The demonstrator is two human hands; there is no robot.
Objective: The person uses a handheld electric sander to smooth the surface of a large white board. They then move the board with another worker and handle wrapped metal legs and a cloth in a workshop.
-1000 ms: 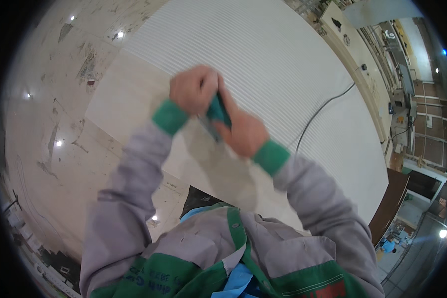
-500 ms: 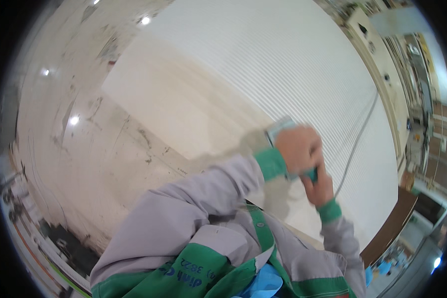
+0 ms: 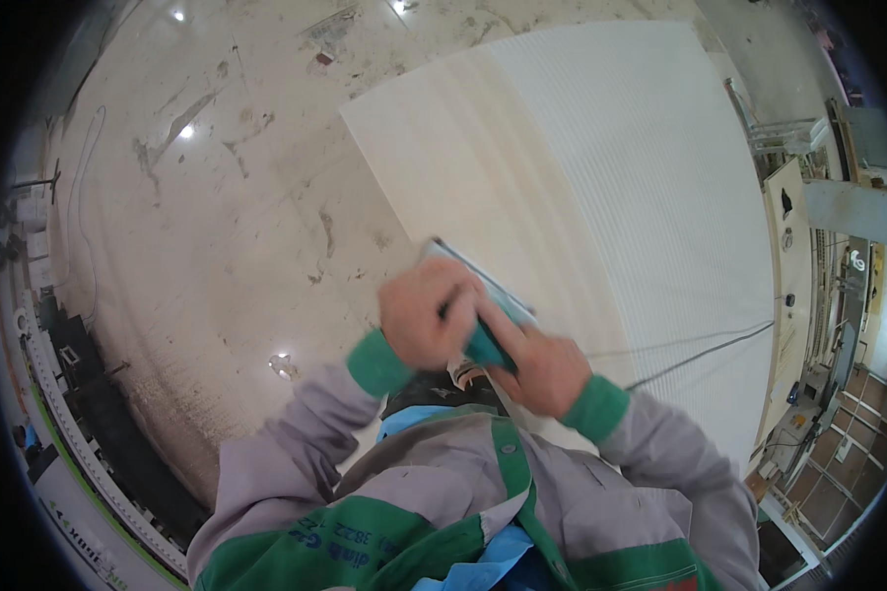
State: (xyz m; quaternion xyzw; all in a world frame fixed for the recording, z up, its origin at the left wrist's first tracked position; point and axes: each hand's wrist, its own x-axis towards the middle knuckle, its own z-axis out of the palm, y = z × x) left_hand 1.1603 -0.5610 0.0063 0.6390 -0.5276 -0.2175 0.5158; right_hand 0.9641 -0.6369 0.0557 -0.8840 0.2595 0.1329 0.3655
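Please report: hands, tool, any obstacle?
Left hand and right hand on green tool. Tool near left edge of board, contact unclear. Dark cable right of hands.

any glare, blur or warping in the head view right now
In the head view, white glare spots dot the floor; there too, the hands look slightly blurred; same view, the pale panel has bowed edges.

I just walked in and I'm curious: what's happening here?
The person's left hand and right hand both grip a teal-green handheld tool with a flat, pale-blue plate. It is by the near left edge of a big, flat, off-white board, smooth on the left and finely ribbed on the right. A thin dark cable runs over the ribbed part. I can't tell whether the tool touches the board.
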